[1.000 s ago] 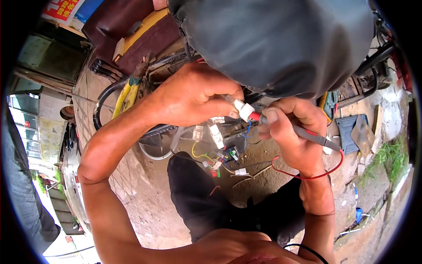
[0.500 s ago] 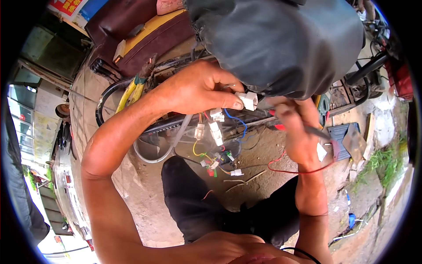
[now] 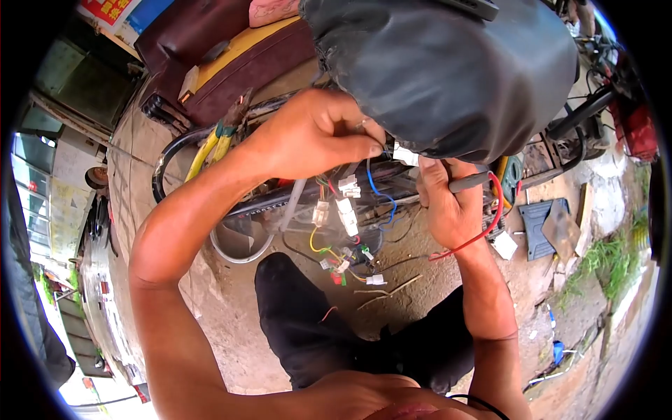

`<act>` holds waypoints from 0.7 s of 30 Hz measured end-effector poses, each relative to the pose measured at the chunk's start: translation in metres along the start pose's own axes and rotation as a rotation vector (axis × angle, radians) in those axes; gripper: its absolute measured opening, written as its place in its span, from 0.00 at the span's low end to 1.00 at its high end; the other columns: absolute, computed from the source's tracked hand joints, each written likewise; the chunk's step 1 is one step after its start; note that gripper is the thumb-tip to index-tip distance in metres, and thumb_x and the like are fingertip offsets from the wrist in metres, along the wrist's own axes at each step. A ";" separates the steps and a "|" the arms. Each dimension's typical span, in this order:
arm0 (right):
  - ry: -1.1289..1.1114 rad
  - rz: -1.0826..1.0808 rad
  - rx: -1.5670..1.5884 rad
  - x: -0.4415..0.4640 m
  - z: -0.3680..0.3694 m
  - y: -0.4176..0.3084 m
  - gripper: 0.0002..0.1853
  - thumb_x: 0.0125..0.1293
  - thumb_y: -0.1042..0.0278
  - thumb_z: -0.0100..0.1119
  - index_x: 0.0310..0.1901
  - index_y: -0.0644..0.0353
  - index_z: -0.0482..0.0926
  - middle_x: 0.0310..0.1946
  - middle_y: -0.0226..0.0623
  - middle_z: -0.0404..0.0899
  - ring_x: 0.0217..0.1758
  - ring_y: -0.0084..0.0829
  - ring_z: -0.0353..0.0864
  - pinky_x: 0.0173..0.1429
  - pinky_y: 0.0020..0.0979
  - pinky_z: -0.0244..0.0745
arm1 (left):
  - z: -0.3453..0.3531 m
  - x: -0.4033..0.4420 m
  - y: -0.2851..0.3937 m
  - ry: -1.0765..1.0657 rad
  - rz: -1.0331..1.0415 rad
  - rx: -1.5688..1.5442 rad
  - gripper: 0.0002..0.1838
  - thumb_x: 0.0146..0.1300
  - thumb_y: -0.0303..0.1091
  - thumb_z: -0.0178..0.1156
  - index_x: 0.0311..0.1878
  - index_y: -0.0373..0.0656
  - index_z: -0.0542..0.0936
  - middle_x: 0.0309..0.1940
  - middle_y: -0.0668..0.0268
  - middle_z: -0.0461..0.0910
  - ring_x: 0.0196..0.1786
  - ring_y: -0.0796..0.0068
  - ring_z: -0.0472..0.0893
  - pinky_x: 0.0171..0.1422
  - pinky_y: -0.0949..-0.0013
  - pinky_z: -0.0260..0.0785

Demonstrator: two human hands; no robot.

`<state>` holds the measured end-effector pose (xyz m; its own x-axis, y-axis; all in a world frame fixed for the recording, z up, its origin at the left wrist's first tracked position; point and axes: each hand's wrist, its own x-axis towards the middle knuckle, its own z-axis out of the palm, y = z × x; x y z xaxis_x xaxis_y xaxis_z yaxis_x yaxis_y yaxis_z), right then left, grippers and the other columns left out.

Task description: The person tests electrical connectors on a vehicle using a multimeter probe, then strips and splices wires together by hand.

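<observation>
My left hand [image 3: 318, 136] is closed in a pinch, thumb against fingers, left of a white plastic connector [image 3: 404, 154]. What lies between its fingertips is too small to make out. My right hand [image 3: 448, 199] is closed around a test probe with a dark grip [image 3: 469, 182] and a red lead [image 3: 500, 210]. Its fingertips are at the connector's right side, and the probe's tip is hidden. A black padded cover [image 3: 448, 77] overhangs both hands and hides part of the connector. Below hang more white connectors [image 3: 346, 215] and a blue wire [image 3: 381, 196].
A black metal frame [image 3: 259, 206] runs behind the hands. Yellow-handled cutters [image 3: 210, 150] rest at left, near a maroon sofa [image 3: 231, 70]. A green and yellow meter [image 3: 514, 171] is at right. Loose wires and small plugs [image 3: 339, 266] hang above the ground between my knees.
My right hand has come left and up to the white connector with the probe. My left thumb has shifted off the connector, which now sits slightly higher, partly under the black cover.
</observation>
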<state>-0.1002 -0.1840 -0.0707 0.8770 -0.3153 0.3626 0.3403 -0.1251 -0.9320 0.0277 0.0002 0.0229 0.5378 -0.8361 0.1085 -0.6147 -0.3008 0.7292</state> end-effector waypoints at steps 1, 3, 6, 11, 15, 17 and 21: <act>0.001 -0.002 0.028 0.000 0.000 0.002 0.11 0.78 0.69 0.53 0.38 0.67 0.76 0.23 0.32 0.71 0.27 0.23 0.64 0.31 0.31 0.63 | 0.002 0.000 0.005 0.011 0.054 0.049 0.07 0.61 0.31 0.70 0.41 0.41 0.87 0.28 0.66 0.86 0.29 0.79 0.80 0.35 0.70 0.73; -0.053 0.061 0.080 0.000 -0.005 0.007 0.11 0.79 0.70 0.51 0.36 0.66 0.75 0.23 0.27 0.70 0.26 0.19 0.63 0.29 0.29 0.60 | 0.007 -0.001 0.012 0.043 0.101 0.178 0.07 0.58 0.30 0.70 0.40 0.42 0.87 0.28 0.64 0.85 0.28 0.73 0.81 0.36 0.68 0.74; 0.002 -0.007 0.210 0.001 0.004 0.007 0.12 0.79 0.71 0.50 0.34 0.64 0.74 0.23 0.21 0.69 0.24 0.15 0.61 0.27 0.26 0.55 | 0.009 -0.005 0.021 0.054 0.103 0.313 0.08 0.54 0.31 0.71 0.38 0.42 0.86 0.27 0.60 0.83 0.29 0.63 0.82 0.37 0.64 0.75; -0.035 0.055 0.224 0.002 0.000 0.009 0.09 0.78 0.72 0.51 0.36 0.63 0.75 0.23 0.21 0.69 0.25 0.14 0.62 0.27 0.25 0.57 | 0.018 -0.003 0.009 0.102 0.153 0.342 0.09 0.57 0.34 0.70 0.38 0.41 0.85 0.31 0.56 0.83 0.36 0.54 0.84 0.42 0.56 0.76; -0.029 -0.001 0.044 0.005 0.000 0.013 0.05 0.74 0.71 0.59 0.42 0.64 0.78 0.22 0.26 0.71 0.23 0.15 0.66 0.27 0.25 0.58 | 0.018 -0.002 0.003 0.117 0.256 0.432 0.08 0.60 0.35 0.66 0.39 0.41 0.85 0.35 0.53 0.84 0.41 0.48 0.84 0.47 0.51 0.77; -0.063 -0.080 -0.097 0.006 0.000 0.010 0.06 0.73 0.71 0.62 0.44 0.65 0.79 0.21 0.25 0.71 0.22 0.15 0.65 0.26 0.24 0.58 | 0.017 -0.002 0.003 0.114 0.299 0.463 0.09 0.62 0.34 0.64 0.41 0.41 0.86 0.37 0.52 0.84 0.43 0.47 0.84 0.48 0.50 0.77; -0.091 -0.089 -0.145 0.009 0.003 -0.008 0.07 0.68 0.74 0.67 0.44 0.66 0.81 0.22 0.23 0.73 0.23 0.15 0.65 0.27 0.24 0.60 | 0.016 -0.002 0.009 0.100 0.334 0.481 0.08 0.62 0.33 0.62 0.40 0.40 0.83 0.38 0.54 0.84 0.45 0.46 0.83 0.50 0.49 0.76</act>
<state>-0.0943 -0.1830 -0.0601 0.8748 -0.2116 0.4359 0.3712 -0.2855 -0.8836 0.0114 -0.0081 0.0185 0.3074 -0.8809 0.3600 -0.9399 -0.2221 0.2592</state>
